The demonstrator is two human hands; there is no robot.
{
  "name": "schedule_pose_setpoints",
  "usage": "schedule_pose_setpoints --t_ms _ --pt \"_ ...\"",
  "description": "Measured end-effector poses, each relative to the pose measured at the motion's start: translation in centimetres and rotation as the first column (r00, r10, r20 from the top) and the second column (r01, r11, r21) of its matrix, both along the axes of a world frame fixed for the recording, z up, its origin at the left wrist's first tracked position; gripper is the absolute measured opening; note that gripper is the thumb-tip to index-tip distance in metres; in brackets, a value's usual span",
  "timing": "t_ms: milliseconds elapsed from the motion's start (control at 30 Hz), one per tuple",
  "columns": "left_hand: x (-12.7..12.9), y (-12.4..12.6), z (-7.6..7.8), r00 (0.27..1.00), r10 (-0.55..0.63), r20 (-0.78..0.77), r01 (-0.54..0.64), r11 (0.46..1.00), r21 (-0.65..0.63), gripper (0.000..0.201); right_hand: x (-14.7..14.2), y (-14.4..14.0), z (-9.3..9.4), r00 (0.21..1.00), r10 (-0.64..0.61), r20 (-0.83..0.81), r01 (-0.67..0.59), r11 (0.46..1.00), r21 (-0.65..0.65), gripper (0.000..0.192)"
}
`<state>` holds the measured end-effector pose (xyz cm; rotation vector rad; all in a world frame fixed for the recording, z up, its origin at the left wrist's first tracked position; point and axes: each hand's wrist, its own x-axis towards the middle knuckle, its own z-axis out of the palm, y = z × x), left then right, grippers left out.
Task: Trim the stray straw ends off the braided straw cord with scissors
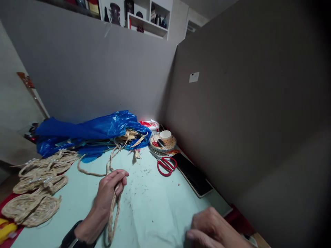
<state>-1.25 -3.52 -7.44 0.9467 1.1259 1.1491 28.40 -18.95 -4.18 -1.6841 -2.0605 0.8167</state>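
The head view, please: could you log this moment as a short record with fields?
left hand: left hand grips a braided straw rope, fingers curled round it
right hand: right hand low at the frame edge, blurred, resting on the pale table cover; grip unclear
rope run: trails back toward the blue plastic bag
left of table: woven straw pieces
right of table: red scissors, dark tablet, cup on a woven tray

- Table [155,206], pale green top, scattered crumbs.
- Woven mats [33,193] stacked at left edge.
- Blue plastic bag [90,132] along the back.
- Braided rope [108,165] mid-table.
- Red scissors [166,165] beside black tablet [193,174].
- Woven tray [162,143] holds a cup [165,135].
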Motion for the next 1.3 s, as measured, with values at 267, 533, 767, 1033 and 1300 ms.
schedule_pose_setpoints --t_ms 267,533,767,1033,1300 --pt "0.0 0.3 2.2 0.990 0.019 -0.143 -0.007 0.996 0.086 0.032 -10.1 9.6 -0.9 0.829 0.556 0.052 -0.554 0.807 0.206 0.054" --pt "0.7 4.3 7.0 0.968 0.072 -0.241 -0.002 0.960 0.279 0.029 -7.5 10.5 3.0 0.759 0.186 -0.624 -0.210 0.977 0.037 0.041" --pt "1.7 7.4 9.0 0.980 0.118 -0.158 -0.044 0.913 0.405 0.024 -12.0 18.1 8.7 0.344 0.326 -0.880 -0.126 0.945 0.301 0.028" --pt "1.6 10.4 10.6 0.995 0.103 0.005 -0.093 0.879 0.468 0.027 -13.8 23.5 9.9 0.302 0.298 -0.906 -0.087 0.955 0.285 0.044" --pt "1.8 11.5 10.9 0.993 0.114 0.028 -0.115 0.909 0.399 0.034 -13.4 26.0 8.1 0.184 0.210 -0.960 -0.035 0.978 0.207 0.045"
